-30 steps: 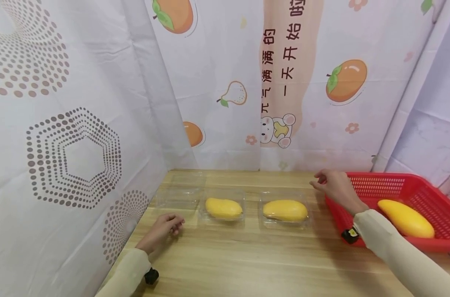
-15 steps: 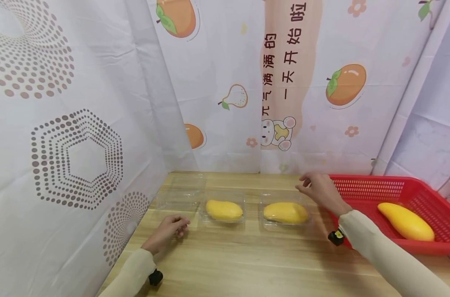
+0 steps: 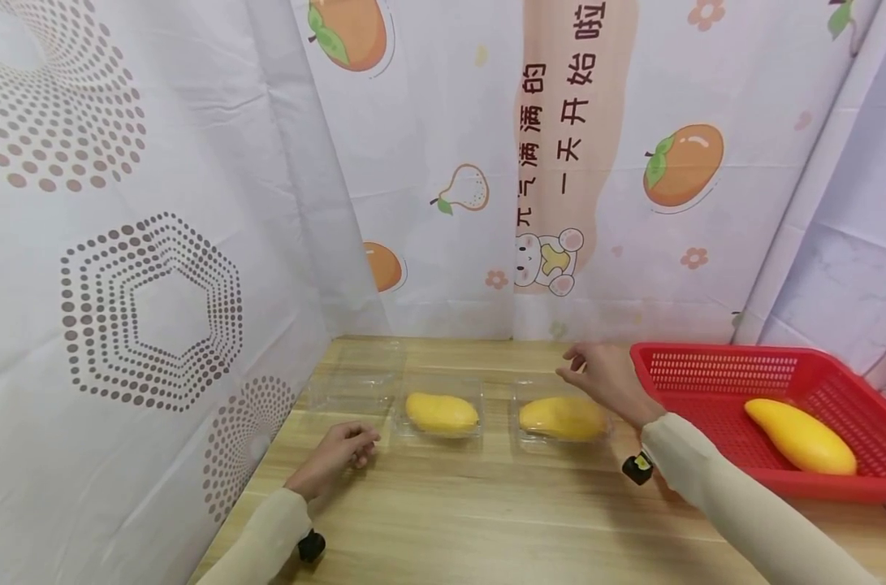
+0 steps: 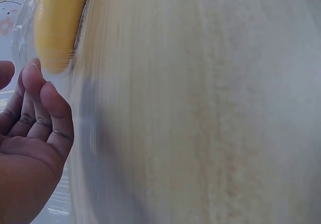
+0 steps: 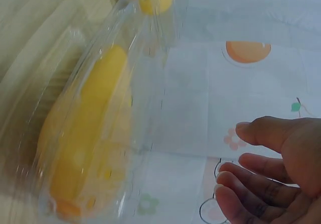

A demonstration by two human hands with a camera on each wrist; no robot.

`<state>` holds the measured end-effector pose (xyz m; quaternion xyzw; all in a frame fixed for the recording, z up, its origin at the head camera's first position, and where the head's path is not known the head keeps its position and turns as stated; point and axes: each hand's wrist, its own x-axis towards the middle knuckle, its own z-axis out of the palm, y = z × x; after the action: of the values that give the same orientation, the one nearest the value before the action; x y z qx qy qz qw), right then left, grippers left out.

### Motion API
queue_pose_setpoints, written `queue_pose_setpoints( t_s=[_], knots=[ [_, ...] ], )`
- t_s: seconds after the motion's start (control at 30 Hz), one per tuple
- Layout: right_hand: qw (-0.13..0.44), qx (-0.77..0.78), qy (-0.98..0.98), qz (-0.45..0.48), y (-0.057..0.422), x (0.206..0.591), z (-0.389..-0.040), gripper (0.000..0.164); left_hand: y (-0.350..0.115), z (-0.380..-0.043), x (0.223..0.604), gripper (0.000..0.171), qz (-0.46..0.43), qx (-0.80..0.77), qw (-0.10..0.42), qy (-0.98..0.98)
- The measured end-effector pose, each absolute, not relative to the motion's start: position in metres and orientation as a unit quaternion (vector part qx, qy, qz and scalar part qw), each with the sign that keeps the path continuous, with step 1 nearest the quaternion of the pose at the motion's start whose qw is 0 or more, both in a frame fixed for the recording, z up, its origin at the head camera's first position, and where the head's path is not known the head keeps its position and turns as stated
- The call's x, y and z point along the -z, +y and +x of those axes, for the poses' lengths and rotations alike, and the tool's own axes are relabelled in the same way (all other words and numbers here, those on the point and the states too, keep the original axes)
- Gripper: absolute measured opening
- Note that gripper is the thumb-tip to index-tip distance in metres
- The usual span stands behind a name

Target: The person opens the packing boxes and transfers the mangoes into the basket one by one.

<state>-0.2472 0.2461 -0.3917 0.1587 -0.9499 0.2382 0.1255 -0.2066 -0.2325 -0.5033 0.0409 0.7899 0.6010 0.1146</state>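
Person is working at a wooden desk [image 3: 450, 508], both sleeves reaching in. The right grip [image 3: 607, 379] is hovering by the far right corner of the right-hand clear container [image 3: 525, 444], overlapping it in the head view. Its fingers are bending loosely, thumb standing apart from them, so the grip is showing moderately wide. The right mango [image 3: 555, 420] is lying lengthwise inside that container, left of the palm and on the near side; in the right wrist view it is sitting well apart from the fingertips, behind clear plastic. The left grip [image 3: 333, 459] is resting low, fingers relaxed and slightly curving, thumb off the fingertips. Just beside those fingertips, the middle container [image 3: 397, 431] is holding the middle mango [image 3: 441, 413], its rounded end pointing toward the hand in the left wrist view; whether skin is touching plastic there, one cannot tell. A third clear container [image 3: 358, 396] is lying farther left. A red basket [image 3: 728, 353] is standing right of the right forearm, carrying another mango [image 3: 804, 439].
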Motion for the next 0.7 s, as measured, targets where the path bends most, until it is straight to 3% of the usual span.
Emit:
queue_pose_setpoints(
  t_s=[0.5, 0.7],
  knots=[
    [0.088, -0.244, -0.943, 0.208, 0.196, 0.404, -0.248, 0.024, -0.226, -0.211, 0.504, 0.032, 0.043, -0.604, 0.111, 0.788],
    [0.099, -0.233, -0.938, 0.236, 0.173, 0.409, -0.247, 0.024, -0.225, -0.211, 0.507, 0.031, 0.039, -0.605, 0.117, 0.787]
  ],
)
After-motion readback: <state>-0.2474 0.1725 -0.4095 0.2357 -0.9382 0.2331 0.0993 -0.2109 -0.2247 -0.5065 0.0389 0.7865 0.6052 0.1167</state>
